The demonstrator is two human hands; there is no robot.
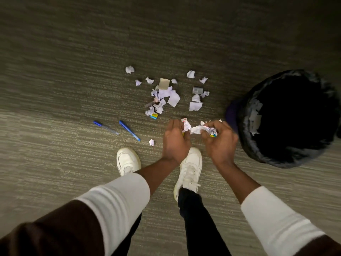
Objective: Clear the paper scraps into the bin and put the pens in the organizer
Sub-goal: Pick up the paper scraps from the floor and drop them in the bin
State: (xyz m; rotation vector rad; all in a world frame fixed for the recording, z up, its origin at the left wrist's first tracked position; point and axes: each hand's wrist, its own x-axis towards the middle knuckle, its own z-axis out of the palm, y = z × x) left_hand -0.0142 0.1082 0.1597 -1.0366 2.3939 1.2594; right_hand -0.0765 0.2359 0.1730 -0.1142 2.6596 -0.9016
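Note:
Both hands hold crumpled white paper scraps (196, 128) above the carpet. My left hand (176, 140) grips one end of the bunch and my right hand (220, 140) grips the other, just left of the bin (287, 119). The bin is black-lined, with a few scraps stuck inside its rim. A pile of torn paper scraps (165, 97) lies on the floor ahead, with more loose scraps (196, 103) to its right. Two blue pens (129, 130) (105, 127) lie to the left. One small scrap (151, 142) sits near my shoe.
Grey-green carpet (73, 71) stretches all around. My white shoes (128, 160) (190, 170) stand just below the hands. A small grey block (197, 90) and a blue-yellow piece (154, 116) lie among the scraps. No organizer is in view.

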